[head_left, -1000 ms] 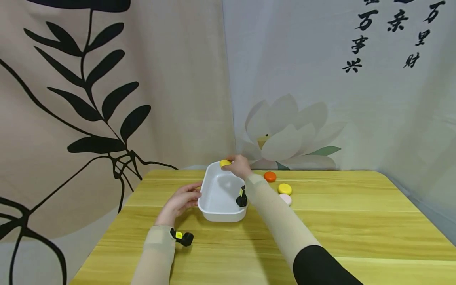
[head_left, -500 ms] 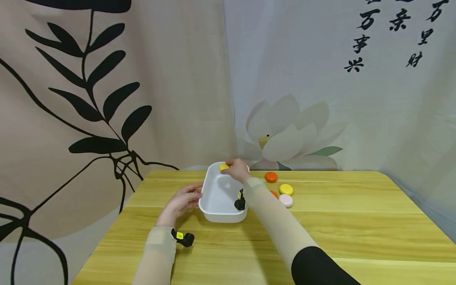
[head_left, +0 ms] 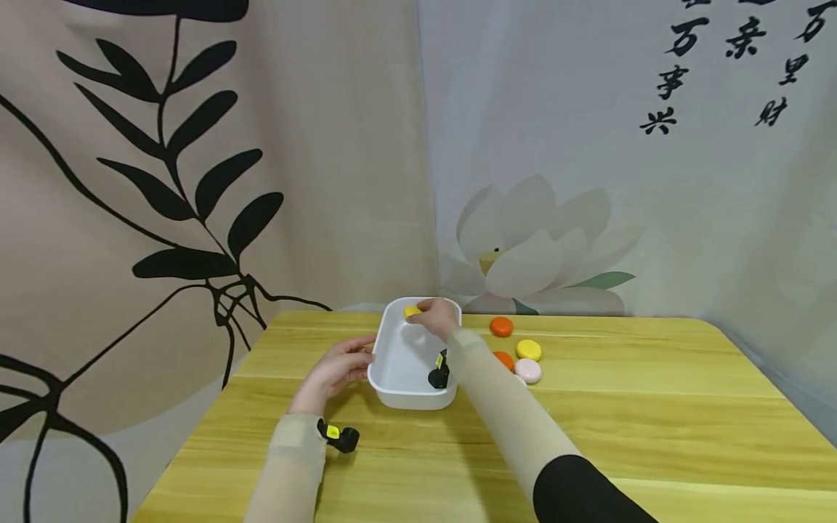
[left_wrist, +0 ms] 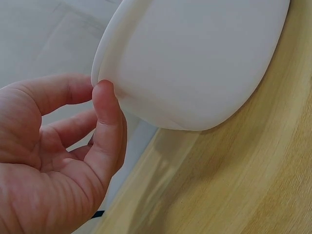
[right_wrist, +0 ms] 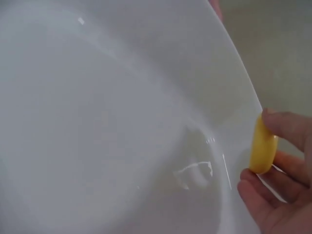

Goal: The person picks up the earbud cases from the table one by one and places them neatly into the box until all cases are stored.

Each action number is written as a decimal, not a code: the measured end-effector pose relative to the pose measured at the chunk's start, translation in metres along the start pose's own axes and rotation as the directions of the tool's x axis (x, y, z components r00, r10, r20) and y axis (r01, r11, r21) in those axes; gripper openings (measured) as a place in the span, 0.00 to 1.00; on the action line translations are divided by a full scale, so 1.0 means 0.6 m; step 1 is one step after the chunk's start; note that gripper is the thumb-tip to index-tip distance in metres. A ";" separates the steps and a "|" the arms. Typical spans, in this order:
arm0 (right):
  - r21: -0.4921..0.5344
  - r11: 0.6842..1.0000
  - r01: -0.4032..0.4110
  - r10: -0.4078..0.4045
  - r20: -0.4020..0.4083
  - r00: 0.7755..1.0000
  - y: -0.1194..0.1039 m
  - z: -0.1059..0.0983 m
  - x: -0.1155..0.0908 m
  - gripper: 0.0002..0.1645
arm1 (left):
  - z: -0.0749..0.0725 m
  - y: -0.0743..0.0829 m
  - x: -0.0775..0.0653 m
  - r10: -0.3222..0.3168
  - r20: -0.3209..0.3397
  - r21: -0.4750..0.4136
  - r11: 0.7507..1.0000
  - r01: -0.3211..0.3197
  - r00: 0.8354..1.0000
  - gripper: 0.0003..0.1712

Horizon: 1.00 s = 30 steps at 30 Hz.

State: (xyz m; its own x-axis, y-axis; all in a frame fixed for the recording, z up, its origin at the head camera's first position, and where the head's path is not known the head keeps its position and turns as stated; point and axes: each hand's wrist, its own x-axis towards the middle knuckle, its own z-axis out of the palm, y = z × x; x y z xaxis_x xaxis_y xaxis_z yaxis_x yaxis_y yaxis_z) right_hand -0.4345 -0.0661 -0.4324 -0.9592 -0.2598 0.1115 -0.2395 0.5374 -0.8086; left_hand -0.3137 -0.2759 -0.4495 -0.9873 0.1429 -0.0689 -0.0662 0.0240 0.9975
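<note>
A right hand point(head_left: 439, 318) pinches a yellow disc point(right_wrist: 263, 146), tipped on edge, at the far end of a white tub point(head_left: 412, 400), whose floor lies below the fingertips; the left hand's point(head_left: 336, 369) loosely bent fingers touch its left side. Whether disc meets wall is unclear.
</note>
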 end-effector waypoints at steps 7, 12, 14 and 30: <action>0.103 0.993 -0.051 0.050 0.009 0.999 0.004 0.004 -0.001 0.27 | 0.002 0.001 0.000 0.000 -0.005 -0.003 1.000 0.000 1.000 0.32; 0.168 0.981 -0.101 0.097 0.029 0.995 0.006 0.007 0.001 0.27 | 0.003 0.000 0.002 -0.007 -0.016 -0.007 1.000 0.007 1.000 0.31; 0.187 0.972 -0.140 0.135 0.041 0.990 0.007 0.009 0.003 0.28 | 0.003 -0.001 0.002 -0.015 -0.028 -0.010 1.000 0.015 0.999 0.31; 0.277 0.922 -0.269 0.247 0.114 0.962 0.002 0.005 0.000 0.26 | 0.003 -0.001 0.000 -0.020 -0.034 0.020 1.000 0.021 0.999 0.31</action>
State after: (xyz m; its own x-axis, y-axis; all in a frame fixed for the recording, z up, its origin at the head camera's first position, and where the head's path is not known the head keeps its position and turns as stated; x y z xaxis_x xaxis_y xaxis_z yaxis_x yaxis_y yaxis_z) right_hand -0.4343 -0.0678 -0.4348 -0.9652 -0.2084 -0.1580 0.0790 0.3437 -0.9358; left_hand -0.3136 -0.2742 -0.4504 -0.9901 0.1088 -0.0888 -0.0842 0.0466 0.9954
